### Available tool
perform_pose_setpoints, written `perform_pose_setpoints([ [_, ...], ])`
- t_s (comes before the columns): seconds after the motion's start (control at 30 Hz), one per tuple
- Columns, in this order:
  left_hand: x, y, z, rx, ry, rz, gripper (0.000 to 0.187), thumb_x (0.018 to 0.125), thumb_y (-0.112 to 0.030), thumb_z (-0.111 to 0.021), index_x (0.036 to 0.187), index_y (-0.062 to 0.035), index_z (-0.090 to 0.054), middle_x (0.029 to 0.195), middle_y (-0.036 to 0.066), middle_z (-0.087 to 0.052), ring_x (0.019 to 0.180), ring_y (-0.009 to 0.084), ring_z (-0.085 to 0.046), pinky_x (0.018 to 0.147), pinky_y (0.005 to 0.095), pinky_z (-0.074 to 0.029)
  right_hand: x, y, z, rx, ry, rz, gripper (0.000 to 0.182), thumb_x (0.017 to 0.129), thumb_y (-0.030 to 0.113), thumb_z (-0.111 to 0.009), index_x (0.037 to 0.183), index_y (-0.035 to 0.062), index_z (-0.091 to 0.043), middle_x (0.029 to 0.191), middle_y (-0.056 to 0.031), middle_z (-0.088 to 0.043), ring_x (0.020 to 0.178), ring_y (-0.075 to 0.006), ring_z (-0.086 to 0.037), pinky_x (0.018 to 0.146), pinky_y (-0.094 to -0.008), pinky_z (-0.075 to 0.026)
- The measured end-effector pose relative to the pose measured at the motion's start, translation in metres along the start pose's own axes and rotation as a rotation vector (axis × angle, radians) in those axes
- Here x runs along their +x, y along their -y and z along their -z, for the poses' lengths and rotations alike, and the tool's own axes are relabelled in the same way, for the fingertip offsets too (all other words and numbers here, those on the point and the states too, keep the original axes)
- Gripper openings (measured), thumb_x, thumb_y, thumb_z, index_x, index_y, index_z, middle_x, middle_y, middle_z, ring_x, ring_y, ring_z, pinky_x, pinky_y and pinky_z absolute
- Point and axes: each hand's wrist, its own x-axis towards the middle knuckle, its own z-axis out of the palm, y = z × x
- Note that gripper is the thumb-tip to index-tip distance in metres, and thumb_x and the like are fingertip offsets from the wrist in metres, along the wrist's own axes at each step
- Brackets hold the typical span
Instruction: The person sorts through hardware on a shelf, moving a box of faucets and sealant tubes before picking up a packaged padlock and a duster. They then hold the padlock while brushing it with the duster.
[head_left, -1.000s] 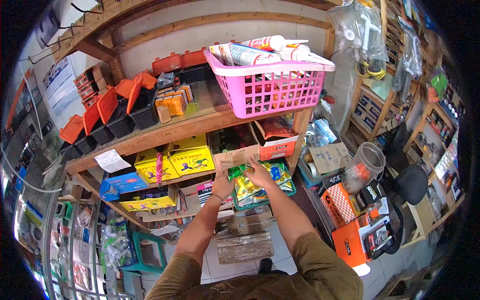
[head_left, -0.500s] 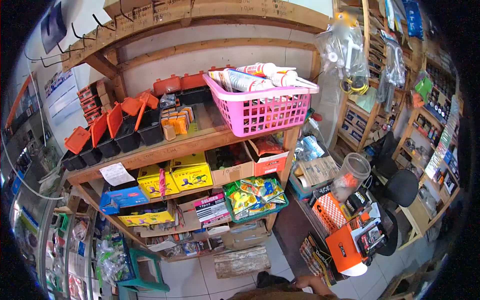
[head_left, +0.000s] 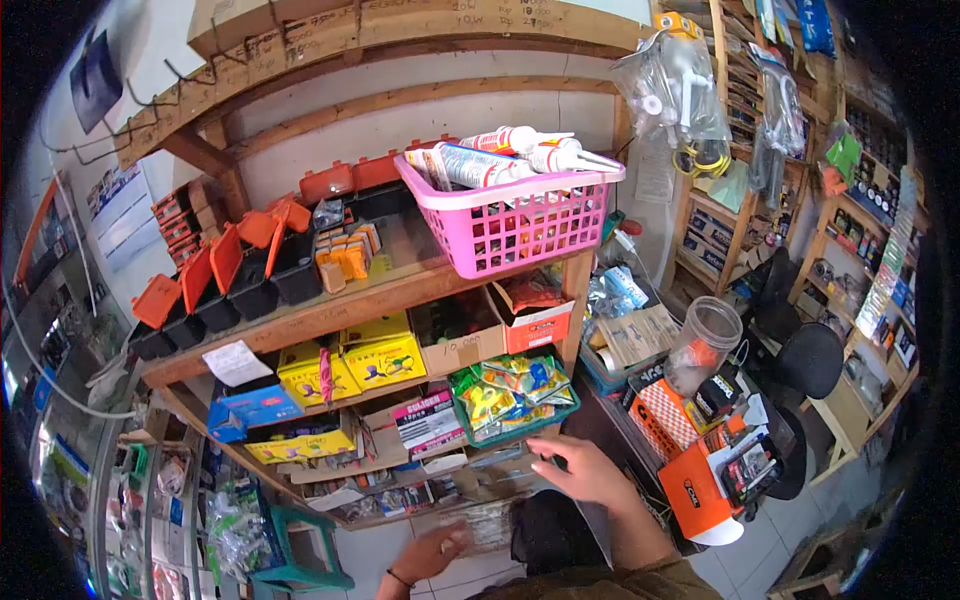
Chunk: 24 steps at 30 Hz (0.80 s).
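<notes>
Evidently, colourful packets [head_left: 513,390] lie inside the green basket [head_left: 522,432] so its walls curb spilling; below it, the half-open right hand [head_left: 592,474] looks empty, while I cannot tell the blurred left hand's [head_left: 428,556] grip.

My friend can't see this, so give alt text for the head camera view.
Right hand just below a green basket of colourful packets in the picture, left hand lower; above, a pink basket of tubes on a wooden shelf.
</notes>
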Motion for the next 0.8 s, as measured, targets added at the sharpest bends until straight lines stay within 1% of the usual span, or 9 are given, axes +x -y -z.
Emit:
perform_pose_setpoints([
  [0.1,0.020,0.018,0.007,-0.532,0.325,0.158,0.056,0.090,-0.036,-0.051,0.132,-0.0024,-0.036,0.120,0.013,-0.054,0.102,0.0234,-0.057,0.082,0.0360,-0.045,-0.018,-0.014,0.007,0.215,0.066,-0.132,0.033,0.084,0.015,-0.060,0.113,0.0003,-0.056,0.096,-0.0099,-0.065,0.086,-0.0160,-0.063,0.078,-0.0287,-0.048],
  [0.13,0.025,0.013,0.018,-0.520,0.318,0.161,0.056,0.090,-0.036,-0.051,0.132,-0.0024,-0.036,0.120,0.013,-0.054,0.102,0.0234,-0.057,0.082,0.0360,-0.045,-0.020,-0.021,0.012,0.223,0.059,-0.123,0.033,0.084,0.015,-0.060,0.113,0.0003,-0.056,0.096,-0.0099,-0.065,0.086,-0.0160,-0.063,0.078,-0.0287,-0.048],
  [0.2,0.028,0.001,0.035,-0.651,0.169,-0.270,0.066,0.089,-0.051,-0.044,0.134,-0.0041,-0.036,0.123,0.016,-0.050,0.098,0.0286,-0.059,0.070,0.0371,-0.050,-0.018,-0.033,0.022,0.458,0.181,-0.306,0.030,0.084,0.010,-0.059,0.112,0.0001,-0.057,0.095,-0.0099,-0.066,0.087,-0.0147,-0.062,0.078,-0.0280,-0.048],
  [0.37,0.075,-0.066,0.128,-0.612,0.133,-0.158,0.057,0.089,-0.032,-0.051,0.132,0.0016,-0.035,0.122,0.015,-0.052,0.109,0.0257,-0.052,0.089,0.0342,-0.040,0.043,-0.048,0.060,0.385,-0.052,-0.168,0.029,0.081,0.011,-0.064,0.108,0.0034,-0.060,0.094,-0.0086,-0.067,0.087,-0.0165,-0.064,0.077,-0.0290,-0.049],
  [0.5,0.100,-0.162,0.212,-0.415,0.053,-0.580,0.056,0.084,-0.026,-0.059,0.125,0.0079,-0.041,0.111,0.024,-0.057,0.106,0.0344,-0.054,0.089,0.0394,-0.040,0.120,-0.033,0.133,0.330,-0.005,0.134,0.028,0.077,0.008,-0.066,0.104,0.0024,-0.062,0.096,-0.0104,-0.065,0.088,-0.0232,-0.063,0.078,-0.0323,-0.048],
  [0.6,0.111,-0.243,0.256,-0.433,0.134,-1.029,0.040,0.085,-0.027,-0.057,0.099,0.0112,-0.058,0.087,0.025,-0.063,0.081,0.0400,-0.063,0.070,0.0464,-0.049,0.186,-0.007,0.194,0.457,0.216,0.630,0.030,0.074,0.011,-0.070,0.101,-0.0005,-0.064,0.098,-0.0115,-0.065,0.089,-0.0238,-0.064,0.073,-0.0315,-0.049],
  [0.63,0.113,-0.278,0.272,-0.465,0.132,-1.087,0.040,0.086,-0.031,-0.058,0.090,0.0085,-0.063,0.080,0.017,-0.065,0.073,0.0295,-0.064,0.061,0.0381,-0.049,0.206,0.008,0.212,0.486,0.213,0.619,0.030,0.074,0.011,-0.070,0.101,-0.0005,-0.064,0.098,-0.0115,-0.065,0.089,-0.0238,-0.064,0.073,-0.0315,-0.049],
  [0.7,0.122,-0.296,0.301,-0.496,0.345,-1.153,0.037,0.086,-0.027,-0.055,0.091,0.0099,-0.061,0.082,0.024,-0.064,0.080,0.0378,-0.064,0.063,0.0438,-0.050,0.234,0.042,0.246,0.414,0.403,0.789,0.029,0.075,0.016,-0.070,0.100,0.0027,-0.065,0.094,-0.0067,-0.065,0.080,-0.0185,-0.064,0.067,-0.0287,-0.049],
  [0.8,0.121,-0.336,0.316,-0.170,-0.209,-1.055,0.038,0.087,-0.029,-0.053,0.079,0.0063,-0.064,0.070,0.017,-0.064,0.074,0.0328,-0.065,0.061,0.0393,-0.051,0.265,0.071,0.255,0.400,0.186,0.818,0.019,0.085,0.024,-0.062,0.089,0.0065,-0.067,0.071,0.0015,-0.063,0.059,-0.0170,-0.060,0.051,-0.0299,-0.042],
])
